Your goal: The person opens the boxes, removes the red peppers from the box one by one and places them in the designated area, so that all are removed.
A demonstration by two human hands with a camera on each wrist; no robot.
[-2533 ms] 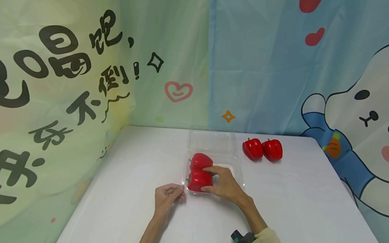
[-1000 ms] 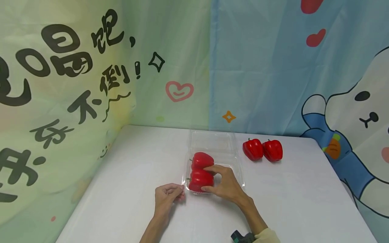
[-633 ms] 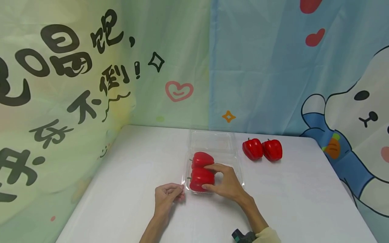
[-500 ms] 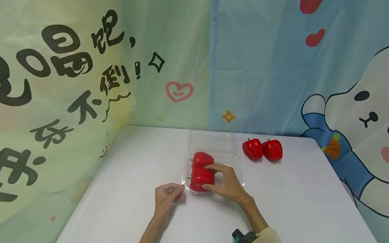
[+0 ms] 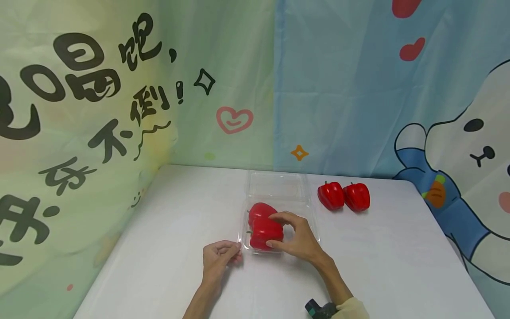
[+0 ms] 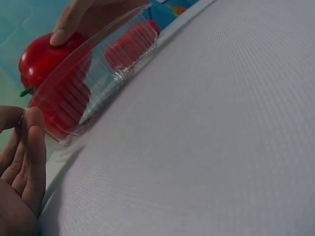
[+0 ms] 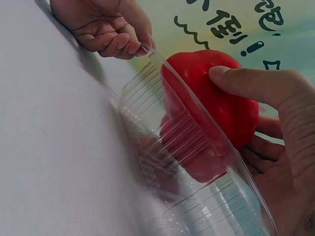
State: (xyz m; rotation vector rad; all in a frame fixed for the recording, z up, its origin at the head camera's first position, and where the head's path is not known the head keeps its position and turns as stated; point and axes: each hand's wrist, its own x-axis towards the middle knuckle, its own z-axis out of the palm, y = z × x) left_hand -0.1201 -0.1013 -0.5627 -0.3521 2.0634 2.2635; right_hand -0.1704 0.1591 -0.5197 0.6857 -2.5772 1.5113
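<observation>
A clear plastic clamshell box point(image 5: 312, 221) lies on the table with its lid folded back. My left hand point(image 5: 218, 261) pinches the box's near left corner between thumb and fingers, as the left wrist view point(image 6: 22, 162) shows. With thumb and fingertips, my right hand point(image 5: 299, 239) grips the nearer red bell pepper point(image 5: 264, 235) by its right part. This pepper sits slightly raised over the left part of the box, its green stem point(image 6: 27, 92) pointing left. Behind it, partly covered, another red bell pepper point(image 5: 260, 209) rests inside the box.
Two more red bell peppers point(image 5: 331, 196) stand side by side on the white table point(image 5: 390, 248), right of the lid point(image 5: 277, 184). A printed curtain point(image 5: 334, 88) hangs along the back and left sides.
My right hand has shifted the nearer bell pepper slightly right and up. The pepper behind it has moved a little left and now shows less. My left hand has stayed at the corner.
</observation>
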